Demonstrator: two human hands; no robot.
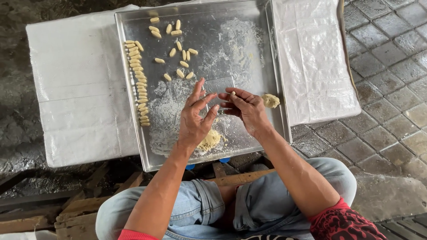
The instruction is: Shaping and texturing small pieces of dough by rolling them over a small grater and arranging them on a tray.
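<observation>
Dough, a small pale pinch (231, 94), sits at the fingertips of the right hand (246, 110), pinched there just above the floured floor of the steel tray (275, 71). It is too small to tell its long axis or which way it points. The left hand (195, 116) hovers immediately beside it, fingers spread and released, palm turned toward the right hand, grasping nothing; its fingertips almost meet the right hand's. So the piece lies at the right hand's own tips and just to the right of the left palm, with both hands about equally close.

Right of the right hand, against the tray's rim, rests a small dough lump (270, 100). Under the left wrist lies a crumbly yellow dough heap (210, 140). Finished oblong dough pieces (177, 44) lie scattered at the tray's far end, pointing various ways, while a tidy column of pieces (140, 84) runs down the left rim, each one lying crosswise. White plastic sheeting (75, 84) covers the tabletop beneath.
</observation>
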